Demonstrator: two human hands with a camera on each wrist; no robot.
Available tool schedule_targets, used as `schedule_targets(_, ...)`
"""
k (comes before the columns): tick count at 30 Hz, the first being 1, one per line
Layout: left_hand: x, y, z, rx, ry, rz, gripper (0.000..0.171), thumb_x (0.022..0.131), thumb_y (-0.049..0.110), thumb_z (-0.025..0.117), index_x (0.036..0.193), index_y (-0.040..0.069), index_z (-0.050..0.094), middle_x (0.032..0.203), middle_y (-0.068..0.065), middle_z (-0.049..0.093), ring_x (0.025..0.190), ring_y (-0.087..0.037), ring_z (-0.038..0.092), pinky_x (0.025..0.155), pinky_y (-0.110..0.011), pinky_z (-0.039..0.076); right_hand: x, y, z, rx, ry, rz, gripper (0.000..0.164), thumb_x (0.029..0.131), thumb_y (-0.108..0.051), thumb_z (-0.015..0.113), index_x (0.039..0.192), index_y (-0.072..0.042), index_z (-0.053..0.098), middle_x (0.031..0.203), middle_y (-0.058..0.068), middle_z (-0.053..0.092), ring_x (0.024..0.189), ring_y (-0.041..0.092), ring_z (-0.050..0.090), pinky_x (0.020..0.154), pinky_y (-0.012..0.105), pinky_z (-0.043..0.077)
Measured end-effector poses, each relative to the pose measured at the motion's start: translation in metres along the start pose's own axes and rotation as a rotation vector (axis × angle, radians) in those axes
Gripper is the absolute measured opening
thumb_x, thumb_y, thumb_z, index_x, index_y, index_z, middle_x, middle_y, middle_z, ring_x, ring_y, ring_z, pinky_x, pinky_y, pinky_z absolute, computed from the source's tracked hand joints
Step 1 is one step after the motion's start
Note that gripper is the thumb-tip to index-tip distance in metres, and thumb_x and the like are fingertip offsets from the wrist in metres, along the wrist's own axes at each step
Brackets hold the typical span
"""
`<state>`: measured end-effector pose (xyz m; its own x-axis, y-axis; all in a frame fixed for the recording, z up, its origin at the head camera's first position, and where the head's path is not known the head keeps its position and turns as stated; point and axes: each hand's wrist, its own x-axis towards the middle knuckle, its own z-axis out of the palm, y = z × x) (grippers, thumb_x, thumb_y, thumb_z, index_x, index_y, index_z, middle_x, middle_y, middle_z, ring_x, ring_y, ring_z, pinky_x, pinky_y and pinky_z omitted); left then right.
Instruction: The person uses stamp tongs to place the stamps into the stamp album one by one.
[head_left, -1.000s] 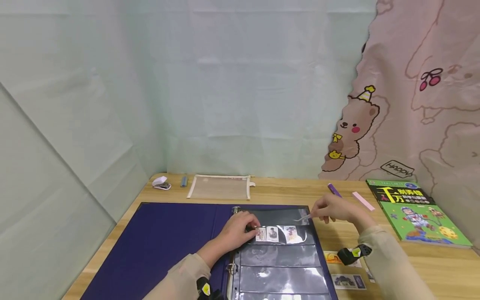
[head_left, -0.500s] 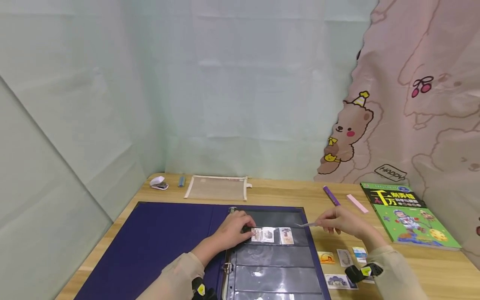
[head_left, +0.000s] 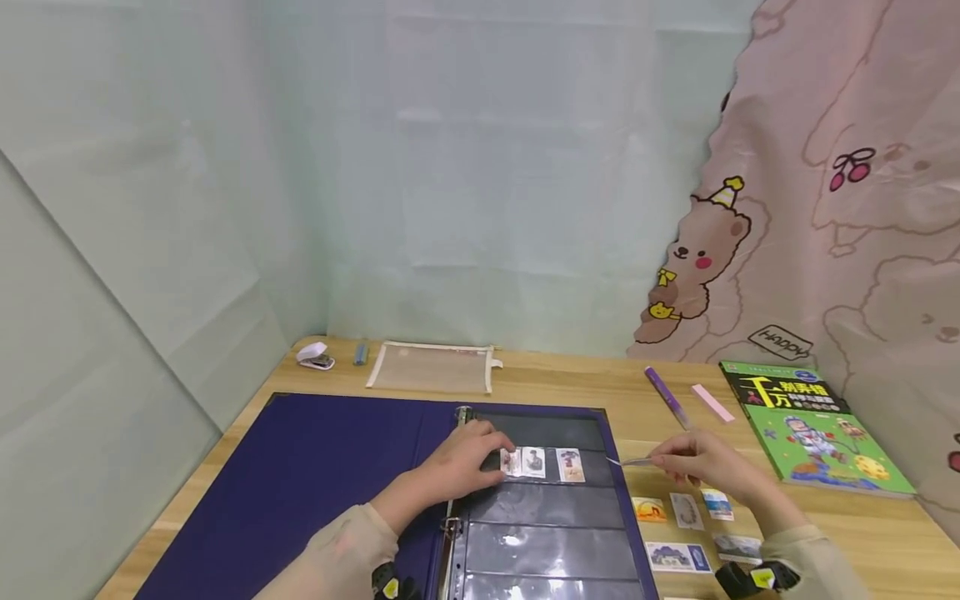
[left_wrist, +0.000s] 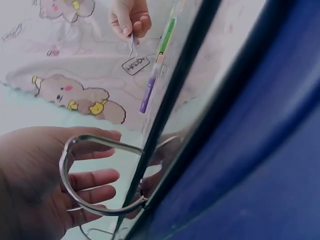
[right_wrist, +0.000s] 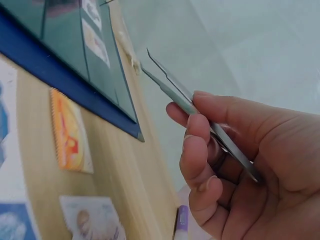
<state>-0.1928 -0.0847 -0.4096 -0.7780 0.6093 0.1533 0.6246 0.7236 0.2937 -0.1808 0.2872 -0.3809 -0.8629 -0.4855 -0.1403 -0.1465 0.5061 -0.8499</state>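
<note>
My left hand [head_left: 453,462] rests on the black pocket page [head_left: 551,550] of an open blue ring binder [head_left: 315,475], its fingertips at the left end of a pocket row. Beside them in that row are three stamps: two close together, and one [head_left: 571,465] farther right. In the left wrist view, a metal binder ring [left_wrist: 65,167] stands in front of the relaxed fingers. My right hand [head_left: 708,462] pinches metal tweezers [right_wrist: 175,85] between thumb and fingers, just past the binder's right edge. The tweezers' tips stand apart with nothing between them.
Several loose stamps [head_left: 677,557] lie on the table right of the binder, one of them orange [head_left: 648,510]. Behind are a purple pen [head_left: 666,397], a pink strip [head_left: 712,402] and a green book [head_left: 825,433]. A stapler [head_left: 315,356] and mesh pouch [head_left: 431,367] lie at the back.
My right hand with the tweezers has drawn away from over the page, rightward and toward me, past the binder's edge. The left hand stays at the stamp row.
</note>
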Motion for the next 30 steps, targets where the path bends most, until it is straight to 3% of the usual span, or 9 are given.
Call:
schedule_targets(4, -0.004, 0.006, -0.007, 0.01, -0.023, 0.032, 0.032, 0.08, 0.035, 0.065, 0.108, 0.022, 0.058, 0.1, 0.003, 0.056, 0.09, -0.01, 0.049, 0.076, -0.028, 0.042, -0.01, 0.005, 0.0, 0.018, 0.036, 0.005, 0.032, 0.092, -0.021, 0.049, 0.104, 0.006, 0.06, 0.066, -0.002, 0.057, 0.053, 0.01, 0.047, 0.045, 0.031, 0.041)
schedule_targets(10, -0.012, 0.008, -0.013, 0.05, 0.004, 0.053, 0.031, 0.078, 0.033, 0.067, 0.105, 0.021, 0.059, 0.098, 0.004, 0.056, 0.092, -0.011, 0.05, 0.079, -0.028, 0.043, -0.024, 0.014, 0.0, -0.009, 0.104, -0.018, 0.031, 0.092, -0.02, 0.048, 0.101, 0.007, 0.06, 0.067, 0.005, 0.058, 0.057, 0.018, 0.051, 0.049, 0.029, 0.042)
schedule_targets(16, -0.019, 0.015, -0.013, 0.119, 0.008, 0.082, 0.032, 0.076, 0.033, 0.069, 0.103, 0.02, 0.058, 0.094, 0.005, 0.055, 0.091, -0.011, 0.051, 0.082, -0.03, 0.042, -0.037, 0.023, 0.001, -0.028, 0.172, 0.029, 0.032, 0.092, -0.02, 0.048, 0.103, 0.008, 0.059, 0.069, 0.0, 0.058, 0.056, 0.009, 0.05, 0.048, 0.028, 0.042)
schedule_targets(22, -0.022, 0.023, -0.012, 0.153, 0.003, 0.112, 0.032, 0.076, 0.032, 0.069, 0.102, 0.019, 0.057, 0.094, 0.006, 0.054, 0.088, -0.01, 0.049, 0.078, -0.028, 0.043, -0.048, 0.033, 0.002, 0.013, 0.16, 0.061, 0.035, 0.092, -0.017, 0.047, 0.104, 0.014, 0.057, 0.065, -0.008, 0.052, 0.055, 0.0, 0.045, 0.047, 0.027, 0.041)
schedule_targets(30, -0.022, 0.026, -0.006, 0.152, -0.002, 0.106, 0.032, 0.076, 0.033, 0.069, 0.101, 0.017, 0.056, 0.09, 0.006, 0.052, 0.084, -0.008, 0.048, 0.074, -0.024, 0.044, -0.054, 0.04, 0.004, 0.066, 0.15, 0.128, 0.039, 0.092, -0.019, 0.048, 0.107, 0.016, 0.055, 0.068, -0.007, 0.056, 0.059, 0.0, 0.05, 0.053, 0.023, 0.048)
